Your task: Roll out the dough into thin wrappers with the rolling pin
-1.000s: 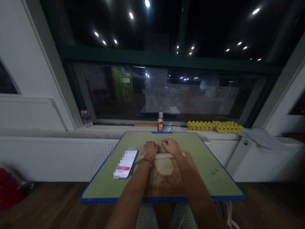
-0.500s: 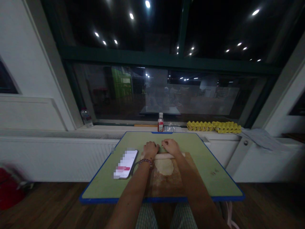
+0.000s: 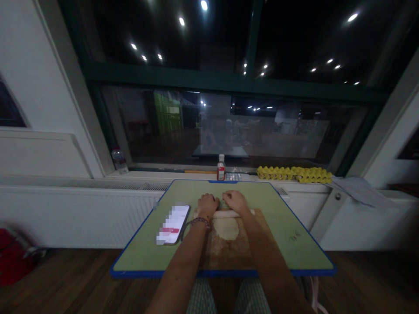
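at middle left stands one clear plastic bottle (image 3: 119, 162); lower, one lit rectangular phone (image 3: 174, 223). at lower centre, the two hands, left (image 3: 208, 205) then right (image 3: 235, 201), curl by one pale cylindrical rolling pin (image 3: 225, 214), wrists partly covering it; i cannot tell whether they grip. one flat cream dough sheet (image 3: 225, 230) lies below it on one brown wooden board (image 3: 229, 257). middle right: yellow bumpy egg trays (image 3: 294, 173).

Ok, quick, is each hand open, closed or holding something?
Left hand: curled, grip cannot be told.
Right hand: curled beyond the pale cylindrical rolling pin, grip cannot be told.
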The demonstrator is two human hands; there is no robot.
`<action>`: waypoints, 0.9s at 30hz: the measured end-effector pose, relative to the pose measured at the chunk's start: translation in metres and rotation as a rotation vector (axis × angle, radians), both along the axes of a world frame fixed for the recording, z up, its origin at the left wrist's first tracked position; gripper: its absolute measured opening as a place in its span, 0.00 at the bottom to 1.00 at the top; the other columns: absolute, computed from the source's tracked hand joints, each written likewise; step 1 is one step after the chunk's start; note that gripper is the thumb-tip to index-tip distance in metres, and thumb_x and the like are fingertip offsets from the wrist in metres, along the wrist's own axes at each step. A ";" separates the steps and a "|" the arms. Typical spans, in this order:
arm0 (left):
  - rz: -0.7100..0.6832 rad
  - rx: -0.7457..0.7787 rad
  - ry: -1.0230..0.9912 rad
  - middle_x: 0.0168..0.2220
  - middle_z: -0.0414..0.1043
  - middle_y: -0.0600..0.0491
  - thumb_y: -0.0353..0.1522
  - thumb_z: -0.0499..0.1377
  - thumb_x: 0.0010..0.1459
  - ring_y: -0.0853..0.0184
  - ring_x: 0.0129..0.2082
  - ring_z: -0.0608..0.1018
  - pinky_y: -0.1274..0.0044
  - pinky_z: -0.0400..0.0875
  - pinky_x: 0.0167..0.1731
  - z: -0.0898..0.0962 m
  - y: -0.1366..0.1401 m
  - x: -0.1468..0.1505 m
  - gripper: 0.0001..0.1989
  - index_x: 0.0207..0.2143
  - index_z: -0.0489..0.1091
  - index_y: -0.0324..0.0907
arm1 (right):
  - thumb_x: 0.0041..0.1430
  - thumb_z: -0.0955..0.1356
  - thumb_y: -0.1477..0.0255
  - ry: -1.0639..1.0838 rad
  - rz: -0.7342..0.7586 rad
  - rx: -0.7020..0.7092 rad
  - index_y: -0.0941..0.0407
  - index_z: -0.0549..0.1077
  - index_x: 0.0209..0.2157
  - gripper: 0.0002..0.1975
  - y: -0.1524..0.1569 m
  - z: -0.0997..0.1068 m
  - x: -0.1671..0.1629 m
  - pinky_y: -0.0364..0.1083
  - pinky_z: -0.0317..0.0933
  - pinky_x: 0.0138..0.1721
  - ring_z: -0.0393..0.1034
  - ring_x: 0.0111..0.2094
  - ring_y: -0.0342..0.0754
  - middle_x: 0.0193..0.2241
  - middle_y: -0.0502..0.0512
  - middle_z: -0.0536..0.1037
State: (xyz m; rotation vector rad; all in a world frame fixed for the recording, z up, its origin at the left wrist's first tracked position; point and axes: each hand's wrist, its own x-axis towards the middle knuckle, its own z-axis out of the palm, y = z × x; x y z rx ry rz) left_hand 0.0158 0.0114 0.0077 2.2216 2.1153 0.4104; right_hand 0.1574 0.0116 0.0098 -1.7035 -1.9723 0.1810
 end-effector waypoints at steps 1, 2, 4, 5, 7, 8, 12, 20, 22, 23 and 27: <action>0.000 0.001 -0.001 0.48 0.76 0.42 0.39 0.48 0.62 0.56 0.51 0.74 0.70 0.66 0.48 0.000 0.000 0.000 0.20 0.44 0.76 0.39 | 0.64 0.61 0.62 -0.001 0.001 -0.002 0.51 0.80 0.33 0.17 0.000 0.000 0.000 0.40 0.54 0.32 0.74 0.36 0.44 0.34 0.52 0.82; 0.000 0.003 -0.001 0.48 0.76 0.42 0.39 0.48 0.62 0.56 0.51 0.74 0.70 0.67 0.48 -0.001 0.000 0.000 0.21 0.44 0.76 0.38 | 0.64 0.60 0.62 -0.003 0.002 -0.003 0.51 0.80 0.33 0.17 0.001 -0.001 0.000 0.40 0.54 0.32 0.74 0.36 0.44 0.34 0.52 0.82; 0.001 0.005 -0.003 0.48 0.76 0.42 0.38 0.48 0.62 0.56 0.51 0.74 0.70 0.67 0.47 -0.001 0.001 0.000 0.21 0.43 0.76 0.38 | 0.64 0.60 0.62 -0.005 0.002 0.004 0.51 0.80 0.33 0.18 0.001 -0.001 0.000 0.40 0.54 0.32 0.74 0.36 0.44 0.34 0.51 0.82; 0.002 0.005 -0.004 0.48 0.76 0.42 0.38 0.48 0.62 0.56 0.51 0.74 0.70 0.67 0.47 -0.002 0.001 0.000 0.21 0.43 0.76 0.38 | 0.64 0.60 0.62 -0.004 0.003 0.008 0.51 0.79 0.33 0.18 0.001 -0.002 0.001 0.40 0.54 0.32 0.74 0.36 0.44 0.34 0.51 0.82; 0.003 0.006 -0.008 0.48 0.76 0.42 0.38 0.48 0.62 0.56 0.51 0.74 0.70 0.67 0.47 -0.002 0.002 0.000 0.20 0.43 0.76 0.38 | 0.64 0.60 0.61 -0.004 0.007 0.010 0.51 0.79 0.33 0.18 0.002 -0.002 0.001 0.40 0.54 0.32 0.74 0.36 0.44 0.34 0.51 0.82; 0.004 0.006 -0.010 0.48 0.76 0.42 0.38 0.48 0.62 0.57 0.51 0.74 0.71 0.67 0.47 -0.002 0.002 0.000 0.20 0.43 0.76 0.39 | 0.64 0.60 0.61 -0.006 0.006 0.005 0.51 0.79 0.33 0.18 0.002 -0.002 0.001 0.40 0.54 0.32 0.74 0.36 0.44 0.34 0.51 0.82; 0.000 0.002 -0.021 0.48 0.76 0.42 0.38 0.48 0.63 0.57 0.51 0.75 0.71 0.68 0.46 -0.003 0.002 0.000 0.20 0.43 0.77 0.39 | 0.64 0.60 0.62 -0.020 0.003 0.002 0.51 0.79 0.33 0.18 0.001 -0.001 0.001 0.40 0.54 0.32 0.74 0.36 0.44 0.34 0.51 0.82; 0.003 -0.002 -0.027 0.46 0.77 0.42 0.38 0.49 0.63 0.58 0.50 0.76 0.74 0.68 0.45 -0.001 0.000 0.000 0.19 0.42 0.77 0.39 | 0.64 0.60 0.62 -0.032 0.004 -0.012 0.51 0.80 0.35 0.18 -0.001 0.001 0.000 0.40 0.54 0.33 0.74 0.37 0.45 0.35 0.52 0.82; 0.001 0.000 -0.028 0.47 0.77 0.42 0.38 0.49 0.63 0.58 0.50 0.76 0.74 0.68 0.45 -0.001 0.000 0.000 0.19 0.42 0.77 0.39 | 0.64 0.60 0.62 -0.026 0.006 -0.005 0.50 0.80 0.34 0.18 -0.001 0.001 0.000 0.40 0.55 0.34 0.74 0.37 0.45 0.35 0.51 0.82; -0.001 0.000 -0.028 0.47 0.77 0.42 0.38 0.49 0.63 0.58 0.50 0.76 0.74 0.68 0.45 -0.001 0.001 0.000 0.19 0.42 0.77 0.39 | 0.64 0.60 0.62 -0.024 0.008 -0.003 0.50 0.80 0.34 0.18 -0.001 0.001 0.000 0.40 0.55 0.34 0.74 0.37 0.45 0.35 0.51 0.82; -0.007 0.002 -0.033 0.47 0.77 0.43 0.38 0.49 0.63 0.58 0.50 0.76 0.73 0.69 0.45 -0.001 0.001 -0.001 0.19 0.42 0.77 0.38 | 0.64 0.60 0.62 -0.018 0.008 -0.006 0.50 0.80 0.34 0.18 -0.001 0.001 0.000 0.40 0.55 0.33 0.74 0.36 0.45 0.34 0.51 0.82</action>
